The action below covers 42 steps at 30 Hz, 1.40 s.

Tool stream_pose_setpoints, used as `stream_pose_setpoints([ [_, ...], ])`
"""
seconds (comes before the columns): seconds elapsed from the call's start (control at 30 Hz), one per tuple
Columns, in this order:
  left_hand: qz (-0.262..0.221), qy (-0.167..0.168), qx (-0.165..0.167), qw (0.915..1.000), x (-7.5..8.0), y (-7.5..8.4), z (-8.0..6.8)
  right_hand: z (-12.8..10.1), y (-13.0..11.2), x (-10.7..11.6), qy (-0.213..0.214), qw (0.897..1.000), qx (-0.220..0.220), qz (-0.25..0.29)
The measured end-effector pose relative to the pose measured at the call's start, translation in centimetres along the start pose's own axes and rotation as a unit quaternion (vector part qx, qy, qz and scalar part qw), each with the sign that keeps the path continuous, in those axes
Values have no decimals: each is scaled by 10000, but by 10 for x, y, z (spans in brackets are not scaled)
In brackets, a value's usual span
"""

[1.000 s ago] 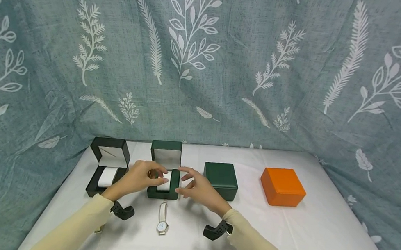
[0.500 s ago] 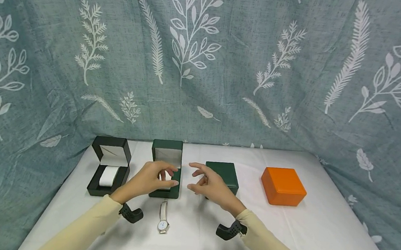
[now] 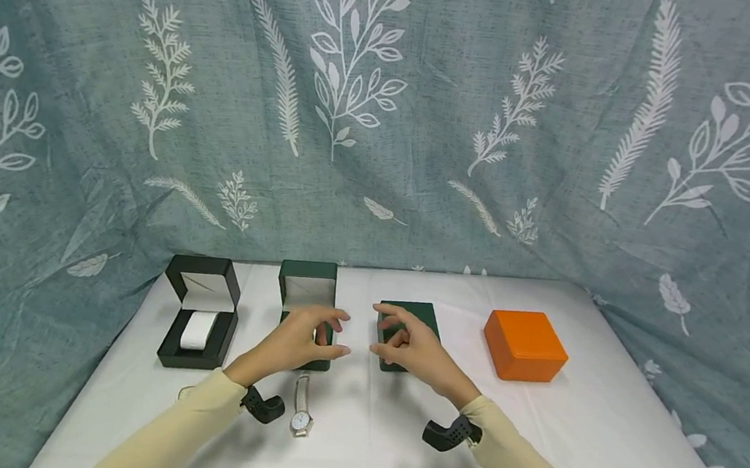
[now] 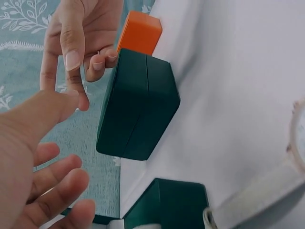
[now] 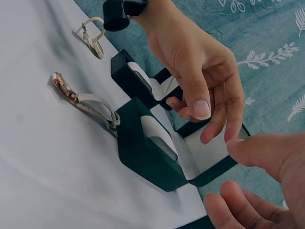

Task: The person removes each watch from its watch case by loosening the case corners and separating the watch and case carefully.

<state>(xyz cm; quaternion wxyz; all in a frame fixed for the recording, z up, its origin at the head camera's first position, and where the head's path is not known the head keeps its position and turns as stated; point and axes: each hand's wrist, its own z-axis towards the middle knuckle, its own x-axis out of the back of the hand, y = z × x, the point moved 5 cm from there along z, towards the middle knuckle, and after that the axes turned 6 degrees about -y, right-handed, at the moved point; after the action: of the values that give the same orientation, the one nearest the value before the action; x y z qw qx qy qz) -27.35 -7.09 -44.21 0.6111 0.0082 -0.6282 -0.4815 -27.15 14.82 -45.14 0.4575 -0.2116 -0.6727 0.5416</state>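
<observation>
My left hand [image 3: 296, 339] hovers in front of the open green watch box [image 3: 308, 282], partly covering it, its fingers loosely bent with nothing held. Facing it, my right hand [image 3: 422, 354] overlaps the closed green watch box [image 3: 433, 322] in the head view; its fingers are spread and relaxed, also holding nothing. In the right wrist view, the open box [image 5: 143, 152] shows a white cushion [image 5: 159, 136] inside. A wristwatch [image 3: 301, 420] with a pale strap lies on the white cloth before that box.
An open black watch box [image 3: 203, 276] with a white cushion stands at left. Near it lies a second watch [image 5: 96, 47], mostly behind my left forearm in the head view. An orange box [image 3: 526, 345], lid down, stands at right. A patterned curtain [image 3: 389, 112] hangs behind the table.
Both hands have moved rightward from around the open green box. My right hand now overlaps the closed green box, and my left covers part of the open one. The boxes have stayed put.
</observation>
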Motion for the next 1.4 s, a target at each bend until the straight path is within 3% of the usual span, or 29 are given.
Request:
stream_pose_setpoints([
  [0.23, -78, -7, -11, 10000, -13, 8, 13, -13, 7, 13, 145, 9994, -71, -308],
  [0.63, -228, -216, 139, 9994, -35, 5, 20, -27, 15, 32, 350, 9965, 46, -762],
  [1.4, -302, -376, 334, 9983, -46, 1, 37, -47, 39, 65, 726, 9913, 22, -1095],
])
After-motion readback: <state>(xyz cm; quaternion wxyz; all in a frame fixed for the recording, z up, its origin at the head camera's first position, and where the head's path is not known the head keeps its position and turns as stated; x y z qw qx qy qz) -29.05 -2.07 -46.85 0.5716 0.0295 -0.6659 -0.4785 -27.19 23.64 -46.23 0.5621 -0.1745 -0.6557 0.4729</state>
